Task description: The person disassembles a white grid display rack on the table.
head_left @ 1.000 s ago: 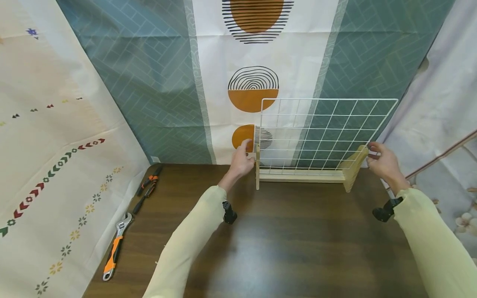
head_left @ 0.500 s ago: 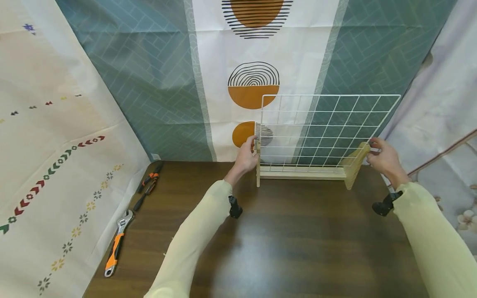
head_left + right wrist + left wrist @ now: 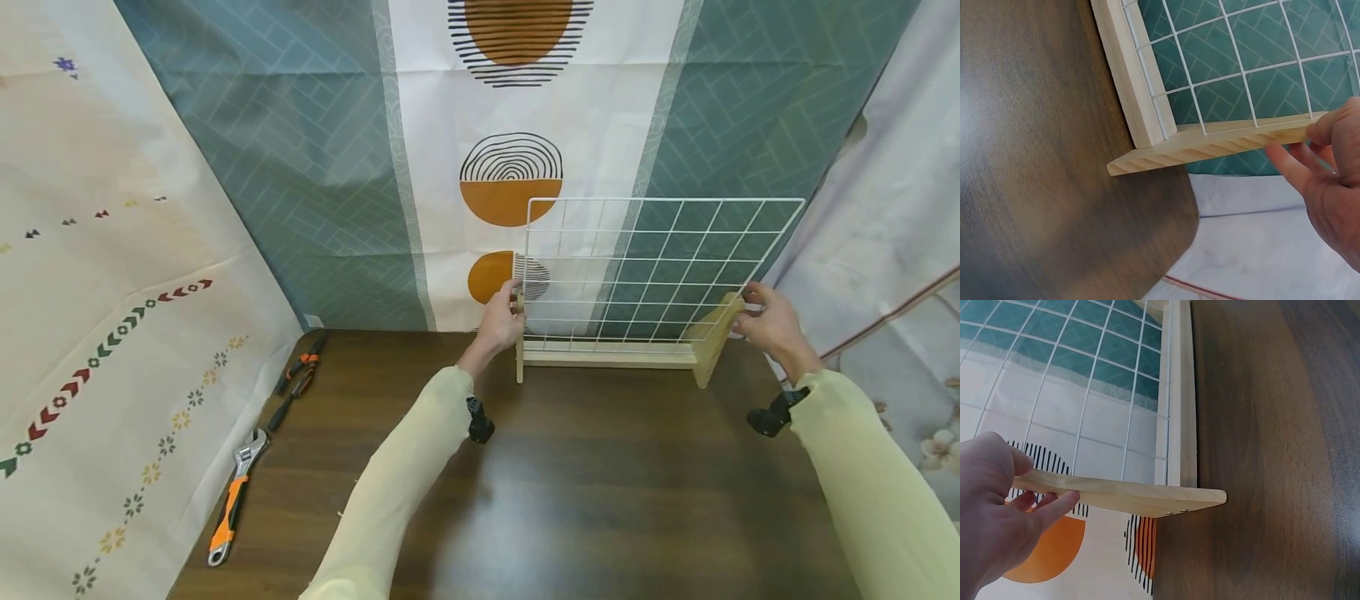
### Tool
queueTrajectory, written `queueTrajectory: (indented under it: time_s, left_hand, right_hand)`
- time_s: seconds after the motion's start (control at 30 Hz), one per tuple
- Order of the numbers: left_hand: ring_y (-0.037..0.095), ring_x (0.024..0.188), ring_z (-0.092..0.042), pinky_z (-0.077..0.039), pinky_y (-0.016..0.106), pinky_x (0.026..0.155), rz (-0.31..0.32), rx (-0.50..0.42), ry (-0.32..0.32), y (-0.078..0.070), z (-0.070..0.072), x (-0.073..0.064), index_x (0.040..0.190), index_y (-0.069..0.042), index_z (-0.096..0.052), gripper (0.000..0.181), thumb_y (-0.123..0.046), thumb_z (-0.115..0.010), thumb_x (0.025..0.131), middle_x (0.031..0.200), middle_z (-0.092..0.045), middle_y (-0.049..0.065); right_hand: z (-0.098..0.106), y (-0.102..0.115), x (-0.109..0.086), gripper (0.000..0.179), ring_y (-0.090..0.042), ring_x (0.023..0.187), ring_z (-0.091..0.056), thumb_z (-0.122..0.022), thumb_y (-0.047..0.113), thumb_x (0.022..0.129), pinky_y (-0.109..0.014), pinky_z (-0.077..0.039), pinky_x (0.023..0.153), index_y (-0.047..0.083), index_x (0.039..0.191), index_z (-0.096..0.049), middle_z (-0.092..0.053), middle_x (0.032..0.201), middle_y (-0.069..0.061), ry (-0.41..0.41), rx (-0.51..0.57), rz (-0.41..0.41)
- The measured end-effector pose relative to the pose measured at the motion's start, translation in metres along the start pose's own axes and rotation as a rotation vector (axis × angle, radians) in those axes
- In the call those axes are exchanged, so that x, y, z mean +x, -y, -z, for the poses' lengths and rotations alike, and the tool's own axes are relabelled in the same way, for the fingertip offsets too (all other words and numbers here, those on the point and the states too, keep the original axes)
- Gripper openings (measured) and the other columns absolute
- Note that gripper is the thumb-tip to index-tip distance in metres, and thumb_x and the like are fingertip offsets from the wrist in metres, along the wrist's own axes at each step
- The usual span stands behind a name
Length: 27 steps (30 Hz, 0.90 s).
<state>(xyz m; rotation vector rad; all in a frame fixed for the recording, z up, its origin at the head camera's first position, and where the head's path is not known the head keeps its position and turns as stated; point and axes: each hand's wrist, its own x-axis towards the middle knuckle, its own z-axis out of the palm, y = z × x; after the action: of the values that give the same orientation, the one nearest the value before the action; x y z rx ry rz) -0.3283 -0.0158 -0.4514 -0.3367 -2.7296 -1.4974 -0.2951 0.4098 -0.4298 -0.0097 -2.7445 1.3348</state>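
Observation:
A white wire grid panel stands upright in a pale wooden base at the back of the brown table. The base has a left wooden side piece, a right wooden side piece and a wooden crossbar between them. My left hand pinches the upper part of the left side piece, with the thumb on one face and fingers on the other. At the far end, the right hand grips the right side piece near its top in the same way. Screw heads show low on the left piece.
An adjustable wrench with an orange-and-black handle lies along the table's left edge. Behind it are two black-and-orange hand tools. Patterned cloth hangs directly behind the rack, and a copper-coloured rod crosses the cloth at right.
My left hand has moved right onto the left side piece; its thumb and finger were spread just beside it before. The right hand and the rack stay nearly in place.

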Motion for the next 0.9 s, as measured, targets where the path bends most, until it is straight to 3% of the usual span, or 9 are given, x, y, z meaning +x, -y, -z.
queueTrajectory:
  time_s: [0.13,0.33,0.47,0.53,0.6,0.67,0.8,0.9]
  left_hand:
    - [0.030,0.113,-0.059,-0.051,0.038,0.091,0.005,-0.016,-0.004,0.000,-0.001,0.000,0.148,-0.009,-0.041,0.059,0.006,-0.058,0.093,0.132,-0.055,0.018]
    - [0.029,0.114,-0.059,-0.050,0.038,0.094,0.011,0.033,-0.011,0.002,-0.002,0.002,0.146,-0.010,-0.043,0.055,0.005,-0.057,0.094,0.133,-0.056,0.018]
    - [0.028,0.114,-0.060,-0.051,0.037,0.092,0.006,0.058,-0.019,0.003,-0.003,0.003,0.145,-0.010,-0.044,0.054,0.005,-0.058,0.095,0.132,-0.058,0.018]
    - [0.028,0.113,-0.061,-0.052,0.037,0.090,-0.002,0.063,-0.024,0.003,-0.004,0.004,0.144,-0.010,-0.044,0.053,0.004,-0.059,0.095,0.131,-0.058,0.018]
    - [0.028,0.112,-0.062,-0.053,0.036,0.089,-0.008,0.065,-0.028,0.003,-0.005,0.005,0.143,-0.011,-0.044,0.052,0.004,-0.059,0.096,0.130,-0.059,0.018]
    - [0.028,0.111,-0.062,-0.053,0.036,0.088,-0.013,0.068,-0.031,0.004,-0.005,0.005,0.143,-0.011,-0.045,0.051,0.003,-0.059,0.096,0.130,-0.059,0.018]
    - [0.027,0.109,-0.061,-0.053,0.036,0.088,-0.018,0.074,-0.037,0.006,-0.006,0.004,0.142,-0.010,-0.046,0.049,0.002,-0.059,0.096,0.127,-0.059,0.017]
    - [0.027,0.108,-0.061,-0.052,0.037,0.088,-0.028,0.076,-0.043,0.009,-0.007,0.004,0.142,-0.009,-0.046,0.049,0.002,-0.060,0.096,0.125,-0.060,0.016]
  right_hand:
    - [-0.001,-0.001,0.002,0.068,-0.062,0.117,-0.044,-0.039,-0.011,0.085,-0.018,-0.054,0.063,-0.018,0.149,-0.016,-0.029,0.137,-0.050,0.015,0.010,0.002]
    - [-0.001,-0.004,0.003,0.057,-0.060,0.110,-0.051,-0.041,-0.013,0.085,-0.021,-0.055,0.063,-0.019,0.141,-0.031,-0.037,0.128,-0.048,0.017,-0.037,0.032]
    - [-0.001,-0.007,0.005,0.055,-0.032,0.087,-0.065,-0.042,-0.014,0.084,-0.024,-0.056,0.062,-0.018,0.139,-0.037,-0.043,0.121,-0.045,0.004,-0.069,0.067]
    - [-0.001,-0.009,0.006,0.056,-0.015,0.079,-0.063,-0.042,-0.016,0.083,-0.027,-0.057,0.062,-0.019,0.138,-0.037,-0.045,0.117,-0.044,-0.001,-0.064,0.081]
    - [-0.001,-0.011,0.007,0.056,-0.009,0.075,-0.061,-0.041,-0.017,0.082,-0.029,-0.058,0.062,-0.019,0.138,-0.037,-0.046,0.114,-0.043,-0.003,-0.058,0.093]
    - [-0.001,-0.013,0.008,0.056,-0.017,0.076,-0.064,-0.041,-0.018,0.082,-0.030,-0.058,0.062,-0.019,0.138,-0.038,-0.048,0.111,-0.043,-0.007,-0.071,0.105]
    - [-0.001,-0.016,0.009,0.056,-0.045,0.088,-0.065,-0.041,-0.017,0.082,-0.035,-0.059,0.063,-0.019,0.138,-0.037,-0.049,0.111,-0.044,-0.002,-0.110,0.114]
    - [-0.002,-0.017,0.009,0.056,-0.053,0.095,-0.061,-0.041,-0.017,0.082,-0.034,-0.059,0.063,-0.019,0.138,-0.038,-0.050,0.111,-0.043,0.002,-0.129,0.121]
